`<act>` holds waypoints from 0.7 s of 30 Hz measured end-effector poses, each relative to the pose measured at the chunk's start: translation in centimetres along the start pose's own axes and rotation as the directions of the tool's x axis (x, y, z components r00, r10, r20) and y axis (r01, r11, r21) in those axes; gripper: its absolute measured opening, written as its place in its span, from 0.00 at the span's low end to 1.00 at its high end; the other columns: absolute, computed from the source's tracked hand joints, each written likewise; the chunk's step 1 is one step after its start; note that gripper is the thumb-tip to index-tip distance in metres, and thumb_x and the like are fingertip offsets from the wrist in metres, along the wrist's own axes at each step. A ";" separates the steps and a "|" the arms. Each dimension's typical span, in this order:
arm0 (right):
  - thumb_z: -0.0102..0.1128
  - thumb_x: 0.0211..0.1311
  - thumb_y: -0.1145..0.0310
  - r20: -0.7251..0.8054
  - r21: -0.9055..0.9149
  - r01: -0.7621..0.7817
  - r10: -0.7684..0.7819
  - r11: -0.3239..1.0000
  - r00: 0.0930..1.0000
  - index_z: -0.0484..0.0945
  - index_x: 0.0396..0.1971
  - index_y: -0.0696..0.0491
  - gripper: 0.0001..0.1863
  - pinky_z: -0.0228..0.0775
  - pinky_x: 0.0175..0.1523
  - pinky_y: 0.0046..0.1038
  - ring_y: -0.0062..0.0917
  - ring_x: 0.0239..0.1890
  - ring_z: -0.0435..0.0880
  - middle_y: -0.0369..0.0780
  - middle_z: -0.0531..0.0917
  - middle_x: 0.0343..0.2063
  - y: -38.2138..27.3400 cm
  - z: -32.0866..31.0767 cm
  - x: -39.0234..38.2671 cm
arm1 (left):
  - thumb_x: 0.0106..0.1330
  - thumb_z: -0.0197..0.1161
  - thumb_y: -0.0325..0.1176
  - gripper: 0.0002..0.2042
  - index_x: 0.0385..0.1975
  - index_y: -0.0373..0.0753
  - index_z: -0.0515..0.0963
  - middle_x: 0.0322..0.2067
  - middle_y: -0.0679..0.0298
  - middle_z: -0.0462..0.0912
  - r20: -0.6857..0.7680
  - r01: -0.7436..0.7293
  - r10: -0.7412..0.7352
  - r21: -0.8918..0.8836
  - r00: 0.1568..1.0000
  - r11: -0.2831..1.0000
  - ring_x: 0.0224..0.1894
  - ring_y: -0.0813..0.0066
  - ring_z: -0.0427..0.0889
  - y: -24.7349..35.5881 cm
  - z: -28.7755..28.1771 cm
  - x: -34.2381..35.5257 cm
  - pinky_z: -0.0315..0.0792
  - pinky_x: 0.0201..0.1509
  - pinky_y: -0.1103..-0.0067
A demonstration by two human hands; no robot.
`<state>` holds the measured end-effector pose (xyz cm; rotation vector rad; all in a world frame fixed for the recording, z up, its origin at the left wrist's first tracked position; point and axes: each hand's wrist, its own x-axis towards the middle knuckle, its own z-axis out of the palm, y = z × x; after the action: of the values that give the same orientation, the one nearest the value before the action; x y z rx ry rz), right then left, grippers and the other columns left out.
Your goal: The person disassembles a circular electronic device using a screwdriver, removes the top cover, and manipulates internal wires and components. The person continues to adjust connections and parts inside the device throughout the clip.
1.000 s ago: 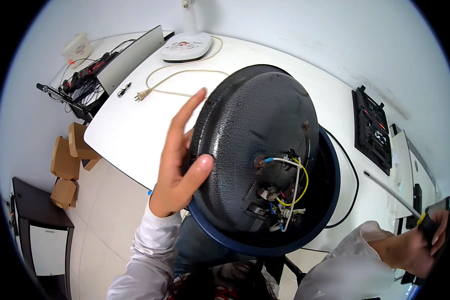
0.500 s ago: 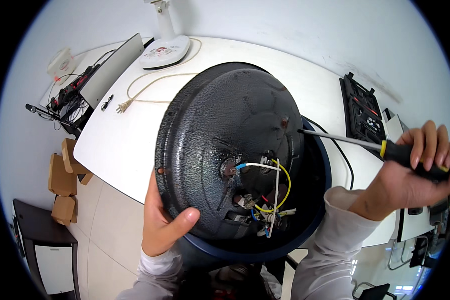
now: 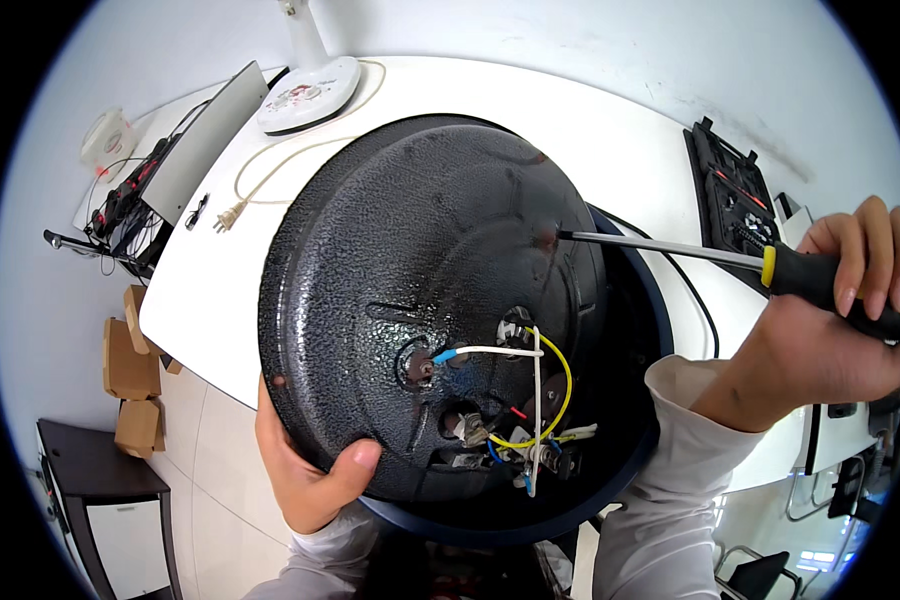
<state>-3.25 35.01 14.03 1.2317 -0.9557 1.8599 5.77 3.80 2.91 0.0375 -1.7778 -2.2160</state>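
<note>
My left hand (image 3: 320, 485) grips the lower left rim of a round, black, textured metal pan (image 3: 420, 230), thumb on its face. The pan stands tilted in a dark blue round housing (image 3: 655, 300). White, yellow and blue-sleeved wires (image 3: 537, 400) run between terminals on its lower part. My right hand (image 3: 840, 270) is closed round the black and yellow handle of a screwdriver (image 3: 670, 245). The screwdriver's tip is at a small reddish spot on the pan's upper right; whether it sits in a screw cannot be made out.
On the white table (image 3: 560, 100) are a white appliance base (image 3: 310, 95), a pale cord with a plug (image 3: 230, 215) and an open black tool case (image 3: 735, 190). A black cable curves behind the housing. Cardboard boxes (image 3: 130, 360) and a dark cabinet (image 3: 100, 470) stand at the left.
The pan has swung left and leaned over further, with my left hand moving along. The screwdriver tip has shifted left onto the pan's reddish spot.
</note>
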 end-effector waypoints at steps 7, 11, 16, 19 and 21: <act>0.38 0.71 0.45 -0.031 -0.117 -0.052 0.049 0.992 0.998 0.70 0.24 0.48 0.24 0.60 0.07 0.19 0.17 0.12 0.66 0.31 0.70 0.18 -0.7 0.8 0.0 | 0.43 0.75 0.39 0.44 0.60 0.27 0.61 0.48 0.53 0.74 -0.027 0.005 -0.004 0.020 1.000 1.000 0.49 0.65 0.76 0.1 0.3 -0.1 0.69 0.55 0.74; 0.38 0.71 0.45 0.083 -0.003 -0.093 0.093 0.996 0.992 0.70 0.24 0.48 0.24 0.59 0.07 0.19 0.16 0.13 0.66 0.30 0.69 0.19 -0.9 -0.6 0.7 | 0.42 0.75 0.39 0.44 0.60 0.27 0.60 0.48 0.53 0.74 -0.056 0.016 -0.015 0.016 0.998 1.000 0.50 0.64 0.76 0.1 0.3 -0.2 0.69 0.56 0.74; 0.38 0.71 0.44 0.145 0.004 -0.120 0.118 0.993 0.982 0.70 0.25 0.48 0.24 0.58 0.07 0.19 0.16 0.13 0.65 0.30 0.69 0.19 -0.8 -1.1 0.9 | 0.42 0.74 0.38 0.44 0.61 0.27 0.60 0.48 0.53 0.74 -0.069 -0.001 0.001 0.006 0.998 1.000 0.50 0.64 0.76 0.1 0.5 -0.2 0.69 0.56 0.73; 0.38 0.70 0.44 0.165 0.008 -0.149 0.146 0.989 0.976 0.70 0.25 0.48 0.24 0.58 0.07 0.20 0.17 0.14 0.66 0.31 0.70 0.20 -0.9 -1.1 1.0 | 0.42 0.74 0.38 0.45 0.61 0.27 0.60 0.48 0.53 0.74 -0.080 -0.005 0.006 0.000 0.997 1.000 0.50 0.64 0.76 0.0 0.5 -0.2 0.70 0.56 0.73; 0.40 0.69 0.43 0.178 -0.001 -0.164 0.162 0.986 0.971 0.71 0.26 0.48 0.24 0.61 0.12 0.20 0.18 0.16 0.68 0.31 0.71 0.21 -1.0 -0.9 0.9 | 0.41 0.74 0.38 0.45 0.60 0.27 0.60 0.48 0.53 0.74 -0.085 0.004 -0.004 0.009 0.996 1.000 0.50 0.64 0.76 0.0 0.5 -0.3 0.70 0.56 0.73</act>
<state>-3.06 36.43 14.78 1.3819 -1.1734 1.9084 5.95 4.31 3.01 0.1350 -1.7445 -2.1753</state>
